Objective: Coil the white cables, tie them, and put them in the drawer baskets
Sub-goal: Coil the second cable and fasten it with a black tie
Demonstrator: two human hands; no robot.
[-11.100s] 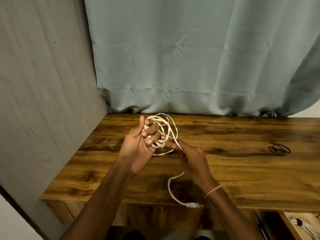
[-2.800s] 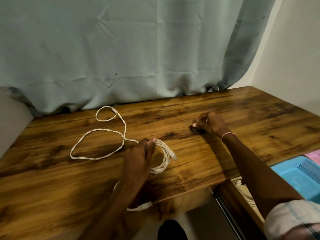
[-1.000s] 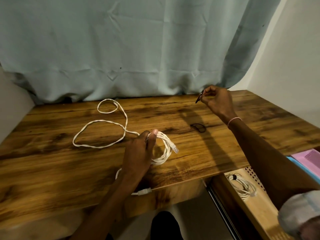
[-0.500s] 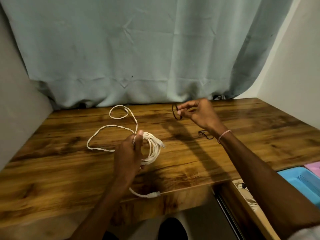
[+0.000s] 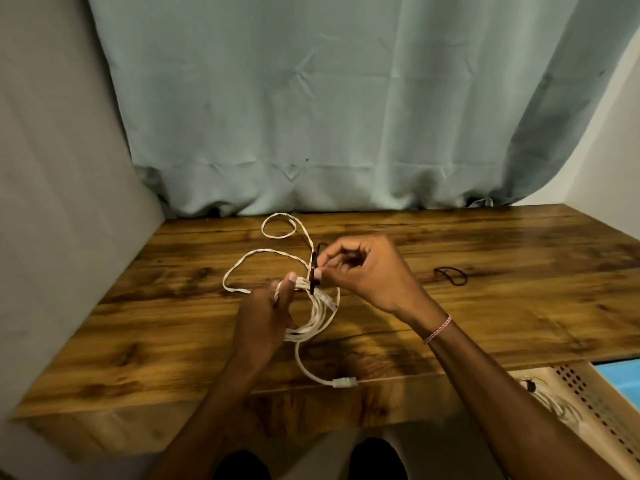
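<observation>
A white cable (image 5: 323, 315) lies partly coiled on the wooden desk (image 5: 502, 306). My left hand (image 5: 266, 313) grips the coiled bundle at its top. Loose loops of the same cable trail toward the curtain, and one plug end hangs over the desk's front edge. My right hand (image 5: 363, 271) pinches a thin black tie (image 5: 313, 271) and holds it against the bundle just right of my left thumb. A beige drawer basket (image 5: 588, 393) at the lower right holds another tied white cable.
A second black tie (image 5: 452, 273) lies on the desk to the right. A blue basket (image 5: 620, 377) shows at the right edge beyond the beige one. A grey-green curtain (image 5: 329, 98) hangs behind the desk, with walls on both sides.
My right hand picked a black tie up from the desk and carried it left to the coil. My left hand has kept its grip on the bundle.
</observation>
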